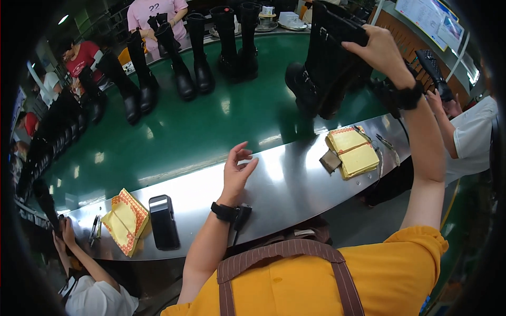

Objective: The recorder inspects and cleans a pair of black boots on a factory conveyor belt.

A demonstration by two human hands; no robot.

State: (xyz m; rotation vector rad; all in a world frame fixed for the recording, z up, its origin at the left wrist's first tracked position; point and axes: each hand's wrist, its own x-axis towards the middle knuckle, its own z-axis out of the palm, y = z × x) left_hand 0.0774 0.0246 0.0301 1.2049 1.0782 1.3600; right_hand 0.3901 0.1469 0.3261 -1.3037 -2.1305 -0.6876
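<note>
My right hand (377, 48) reaches up at the right and grips the top of a tall black boot (332, 39), thumb on one side of the shaft. This boot has buckled straps and stands close against another dark boot, so I cannot tell where one ends. Over the steel edge (274, 181) of the table, my left hand (239, 167) is empty, its fingers loosely bent and apart. Below the gripped boot lies a stack of yellow paper sheets (358, 152), with a small brownish block (330, 161) beside it.
Black boots (197, 58) line the far side of the green surface (226, 110). Near the left lie a phone (164, 222), more yellow sheets (126, 221) and thin tools (95, 230). Snips (387, 142) lie at the right. Co-workers handle boots on both sides; another person (158, 16) stands opposite.
</note>
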